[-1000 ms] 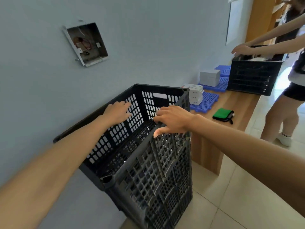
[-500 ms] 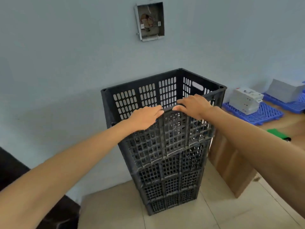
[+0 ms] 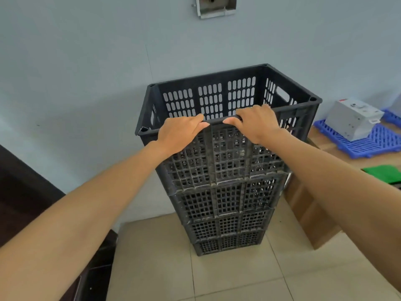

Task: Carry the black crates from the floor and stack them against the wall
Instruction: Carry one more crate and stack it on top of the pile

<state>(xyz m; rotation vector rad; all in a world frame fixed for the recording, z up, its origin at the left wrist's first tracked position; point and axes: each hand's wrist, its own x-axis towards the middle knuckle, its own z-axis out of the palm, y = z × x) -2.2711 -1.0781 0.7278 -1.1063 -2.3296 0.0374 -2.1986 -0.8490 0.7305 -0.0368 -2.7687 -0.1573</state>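
Observation:
A stack of black perforated crates (image 3: 225, 205) stands upright on the tiled floor against the pale blue wall. The top crate (image 3: 217, 98) is open and nothing shows inside it. My left hand (image 3: 180, 132) lies over the near rim left of centre, fingers curled over the edge. My right hand (image 3: 257, 122) grips the same rim just right of centre. The two hands nearly touch. The lower crates are nested, only their front walls showing.
A wooden bench (image 3: 312, 203) stands close to the right of the stack, carrying blue plastic grids (image 3: 368, 142), a white box (image 3: 352, 118) and a green item (image 3: 384, 173). Dark furniture (image 3: 26, 192) sits at the left. An open wall box (image 3: 214, 6) hangs above.
The top crate went from tilted to level on the stack. Both hands moved onto its near rim, and my view has shifted to face the wall squarely.

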